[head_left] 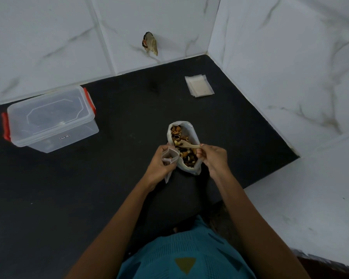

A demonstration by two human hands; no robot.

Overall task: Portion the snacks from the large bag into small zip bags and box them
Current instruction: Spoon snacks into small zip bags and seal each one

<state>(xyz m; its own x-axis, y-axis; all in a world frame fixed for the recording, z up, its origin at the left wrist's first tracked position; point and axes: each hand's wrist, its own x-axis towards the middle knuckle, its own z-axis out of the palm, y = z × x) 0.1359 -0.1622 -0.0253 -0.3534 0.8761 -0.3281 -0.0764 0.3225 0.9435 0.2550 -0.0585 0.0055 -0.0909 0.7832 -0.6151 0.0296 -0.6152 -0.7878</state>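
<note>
A large clear bag [190,130] of mixed nuts and dried fruit stands open on the black counter [89,188]. My right hand [214,158] pinches a small wooden spoon [187,145] whose bowl lies over the snacks inside the bag. Just left of the bag, my left hand [159,165] holds a small zip bag [170,158] with its mouth open; a few pieces seem to lie inside. A clear plastic box [50,121] with red clips and its lid on sits at the far left.
A stack of several empty small zip bags [198,85] lies at the back right near the wall corner. White marble-tiled walls [290,67] bound the counter behind and to the right. A damaged spot [150,43] shows on the back wall.
</note>
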